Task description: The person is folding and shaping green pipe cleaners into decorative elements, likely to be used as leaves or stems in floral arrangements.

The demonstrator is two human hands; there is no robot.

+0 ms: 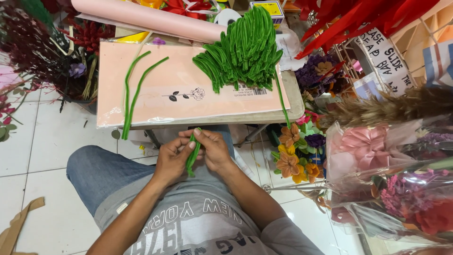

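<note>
Over my lap, my left hand (172, 158) and my right hand (213, 148) both pinch a short bundle of green fuzzy stems (193, 156) held upright between them. On the small table ahead lies a pink flat packet (155, 87) printed with a rose. A large heap of green fuzzy stems (243, 52) rests on its right half. Two long green stems (132, 92) lie on its left half and hang over the front edge.
A pink paper roll (146, 16) lies at the table's back. Dark red dried flowers (33, 42) stand at left. Wrapped bouquets (391, 189) and orange flowers (292, 156) crowd the right. A single green stem (283, 101) hangs off the table's right corner. White tiled floor (42, 146) lies below.
</note>
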